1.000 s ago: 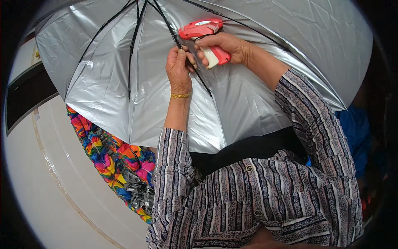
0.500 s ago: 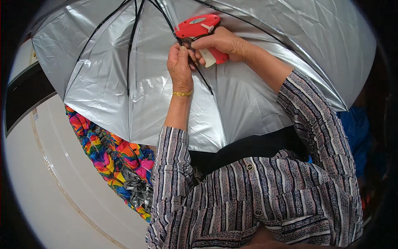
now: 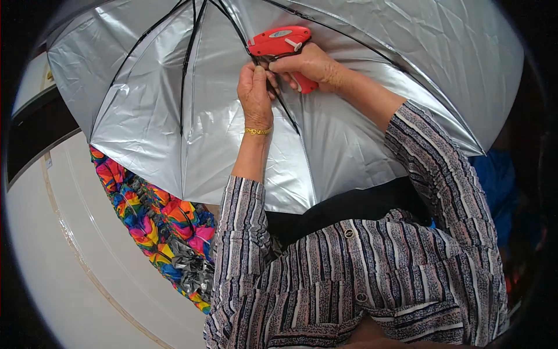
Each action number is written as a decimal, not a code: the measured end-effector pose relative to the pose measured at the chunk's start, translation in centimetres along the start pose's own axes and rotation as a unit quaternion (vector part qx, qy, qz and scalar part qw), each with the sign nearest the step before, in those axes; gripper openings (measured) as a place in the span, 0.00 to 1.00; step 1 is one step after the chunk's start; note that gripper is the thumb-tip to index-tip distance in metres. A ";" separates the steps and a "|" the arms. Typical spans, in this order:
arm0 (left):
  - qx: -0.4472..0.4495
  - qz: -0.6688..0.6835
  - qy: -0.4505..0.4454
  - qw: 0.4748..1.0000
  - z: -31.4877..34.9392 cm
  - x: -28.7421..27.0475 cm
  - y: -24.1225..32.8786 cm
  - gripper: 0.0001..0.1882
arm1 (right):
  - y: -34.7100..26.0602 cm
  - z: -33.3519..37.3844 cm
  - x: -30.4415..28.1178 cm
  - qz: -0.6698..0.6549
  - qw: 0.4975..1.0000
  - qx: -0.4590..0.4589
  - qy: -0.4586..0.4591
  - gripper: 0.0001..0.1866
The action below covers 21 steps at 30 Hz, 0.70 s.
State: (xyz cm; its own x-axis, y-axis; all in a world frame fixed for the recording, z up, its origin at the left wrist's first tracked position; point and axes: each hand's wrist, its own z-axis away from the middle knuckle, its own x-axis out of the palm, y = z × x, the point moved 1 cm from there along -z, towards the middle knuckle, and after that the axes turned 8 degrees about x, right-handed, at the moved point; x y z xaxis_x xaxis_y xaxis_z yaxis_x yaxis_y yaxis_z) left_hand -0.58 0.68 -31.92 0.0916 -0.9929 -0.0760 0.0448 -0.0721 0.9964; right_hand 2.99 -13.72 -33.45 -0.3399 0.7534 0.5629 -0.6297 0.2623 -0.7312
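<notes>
An opened umbrella with a silver lining (image 3: 349, 134) spreads in front of me, its inside facing up. My left hand (image 3: 256, 96) pinches a thin black umbrella rib (image 3: 285, 110) at its joint. In my right hand (image 3: 311, 63) is a red tagging gun (image 3: 279, 42), gripped around its handle. The gun's front end sits against the rib, just above my left fingertips. My right fingers cover the trigger, and the exact spot where the gun's tip meets the rib is hidden.
Other black ribs (image 3: 185, 93) fan out across the lining. Bundled rainbow-coloured folded umbrellas (image 3: 168, 215) lie at my left, beside a white surface (image 3: 87, 215). A dark panel (image 3: 40, 136) stands at the far left. Blue material (image 3: 494, 186) shows at the right.
The tagging gun has shifted slightly down and right with both hands. Its pale trigger, visible earlier below my right fingers, is now squeezed in out of sight.
</notes>
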 end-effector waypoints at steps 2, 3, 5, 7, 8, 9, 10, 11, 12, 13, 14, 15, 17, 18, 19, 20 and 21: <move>0.005 0.001 0.001 1.000 -0.1 -0.1 -0.1 0.08 | 0.1 -0.3 -0.4 0.001 1.000 0.009 -0.021 0.07; 0.007 0.001 0.001 1.000 0.0 -0.3 -0.1 0.08 | 0.1 -0.3 -0.4 0.001 0.999 0.014 -0.032 0.08; 0.006 0.005 0.011 1.000 -0.1 -0.9 -0.2 0.09 | 0.1 -0.2 -0.6 -0.027 0.998 0.020 -0.048 0.08; 0.007 0.007 0.018 1.000 0.0 -1.2 -0.3 0.09 | 0.2 -0.1 -0.6 -0.088 0.992 0.037 -0.080 0.10; 0.005 0.012 0.020 1.000 0.0 -1.3 -0.3 0.09 | 0.3 0.0 -0.6 -0.087 0.992 0.038 -0.082 0.10; 0.004 0.017 0.023 1.000 0.1 -1.3 -0.3 0.09 | 0.3 0.1 -0.7 -0.090 0.992 0.042 -0.079 0.12; 0.002 0.023 0.026 0.999 0.1 -1.4 -0.3 0.09 | 0.4 0.1 -0.7 -0.093 0.992 0.047 -0.076 0.13; 0.002 0.022 0.028 0.999 0.2 -1.6 -0.3 0.09 | 0.4 0.1 -0.6 -0.096 0.991 0.052 -0.074 0.14; 0.000 0.023 0.030 0.999 0.1 -1.6 -0.3 0.09 | 0.4 0.2 -0.7 -0.094 0.992 0.052 -0.073 0.14; -0.002 0.024 0.032 0.999 0.0 -1.6 -0.3 0.09 | 0.5 0.2 -0.7 -0.104 0.991 0.056 -0.067 0.14; -0.005 0.024 0.034 0.999 0.0 -1.6 -0.4 0.09 | 0.6 0.3 -0.6 -0.115 0.990 0.060 -0.061 0.14; -0.004 0.025 0.034 0.999 0.0 -1.6 -0.4 0.09 | 0.6 0.3 -0.6 -0.125 0.989 0.064 -0.055 0.14; 0.000 0.024 0.031 0.999 0.0 -1.6 -0.4 0.09 | 0.7 0.4 -0.6 -0.135 0.988 0.069 -0.041 0.14; 0.002 0.024 0.029 0.999 0.0 -1.5 -0.4 0.09 | 0.7 0.5 -0.6 -0.147 0.986 0.074 -0.027 0.14; 0.003 0.025 0.029 0.999 0.0 -1.5 -0.4 0.09 | 0.8 0.5 -0.6 -0.158 0.984 0.078 -0.013 0.13; 0.001 0.025 0.030 0.999 0.0 -1.5 -0.4 0.09 | 0.8 0.5 -0.6 -0.157 0.984 0.078 -0.012 0.13; 0.000 0.025 0.031 0.999 -0.1 -1.4 -0.3 0.10 | 0.8 0.5 -0.6 -0.163 0.984 0.069 -0.013 0.13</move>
State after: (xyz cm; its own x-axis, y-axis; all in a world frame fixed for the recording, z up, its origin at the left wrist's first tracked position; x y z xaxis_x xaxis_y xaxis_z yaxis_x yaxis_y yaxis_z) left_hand -0.68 2.14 -32.15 0.1552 -0.9875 -0.0274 0.0380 -0.0217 0.9990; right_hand 2.40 -14.28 -34.17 -0.1208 0.6263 0.7702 -0.7963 0.4021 -0.4519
